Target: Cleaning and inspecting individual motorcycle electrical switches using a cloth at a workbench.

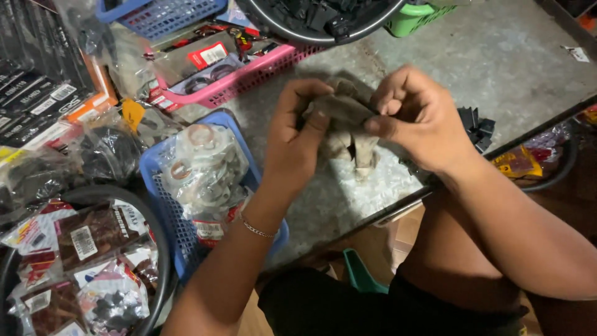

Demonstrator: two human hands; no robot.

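Left hand: the left hand (297,140) was closed around the near side of a small cloth glove (343,127), thumb pressed on top of the fabric.
Right hand: the right hand (415,115) pinched the far edge of the same glove between thumb and fingers.
Glove: a worn, grey-brown piece, bunched up, its finger ends hanging down between the two hands, held above the metal table (510,62) and not resting on it.
Step in hand: judged as working the glove open or straightening it, both hands pulling at the fabric.
Next move calls for: a firm hold on one edge while the other hand spreads or turns the cloth; the bunched folds would need easing apart.
Blue basket (163,205): stood just left of the left wrist, filled with bagged ring-shaped parts (202,165).
Pink basket (242,81): farther back on the table, holding packaged parts.
Black clips (477,124): a small heap just beyond the right wrist.
Round tub (87,261): lower left, full of bagged goods.
Bracelet (256,229): thin chain on the left wrist.
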